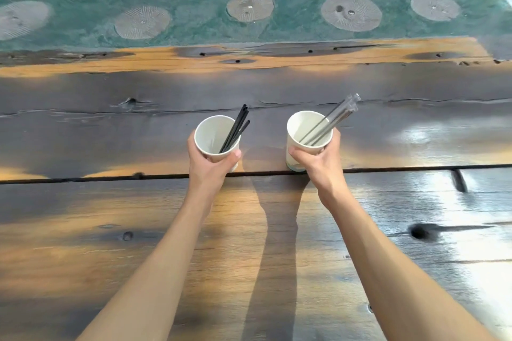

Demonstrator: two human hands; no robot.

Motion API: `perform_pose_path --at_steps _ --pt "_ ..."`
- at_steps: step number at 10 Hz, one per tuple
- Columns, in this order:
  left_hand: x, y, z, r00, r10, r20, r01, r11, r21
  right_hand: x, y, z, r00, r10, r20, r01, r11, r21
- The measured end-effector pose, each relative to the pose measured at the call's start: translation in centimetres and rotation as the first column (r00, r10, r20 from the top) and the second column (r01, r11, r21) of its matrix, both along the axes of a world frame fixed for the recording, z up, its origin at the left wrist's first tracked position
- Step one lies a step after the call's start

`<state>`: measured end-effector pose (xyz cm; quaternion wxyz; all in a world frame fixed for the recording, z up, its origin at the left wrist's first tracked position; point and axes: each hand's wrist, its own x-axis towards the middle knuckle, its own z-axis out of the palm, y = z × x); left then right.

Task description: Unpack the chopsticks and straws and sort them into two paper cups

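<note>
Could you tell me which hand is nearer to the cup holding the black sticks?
Left. The left hand grips the cup with black sticks from its near side; the right hand holds the other cup, off to that cup's right.

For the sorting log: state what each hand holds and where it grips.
The left hand grips the paper cup of black sticks around its side wall. The right hand grips the paper cup of clear sticks likewise, below the rim.

Two bare forearms and hands, nothing worn

The left hand (pixel 210 159) and right hand (pixel 318 159) show no sleeves, rings, watches or gloves; both arms are uncovered right to the near frame edge.
</note>
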<state>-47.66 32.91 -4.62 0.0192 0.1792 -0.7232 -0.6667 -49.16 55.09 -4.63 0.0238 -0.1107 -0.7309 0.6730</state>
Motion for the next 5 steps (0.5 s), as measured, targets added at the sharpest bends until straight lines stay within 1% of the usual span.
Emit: perform_pose_path --at_steps 2,3,4,5 --pt "-0.9 -0.3 -0.3 1.0 -0.007 -0.007 0.007 1.0 -0.002 -0.8 -0.2 -0.5 1.0 -0.012 -0.002 0.012 1.0 -0.005" --pt "-0.7 -0.5 -0.4 1.0 -0.018 -0.018 0.018 1.0 -0.003 -0.5 -0.4 -0.7 1.0 0.015 0.008 -0.014 0.999 -0.046" --pt "-0.2 -0.8 -0.2 0.999 -0.046 -0.013 0.046 0.999 0.009 0.3 -0.3 -0.5 0.999 0.029 0.029 -0.028 0.998 -0.055" --pt "1.2 -1.0 0.3 1.0 -0.009 0.025 0.01 0.999 -0.046 1.9 0.0 -0.5 0.998 0.027 0.055 -0.022 0.996 -0.088"
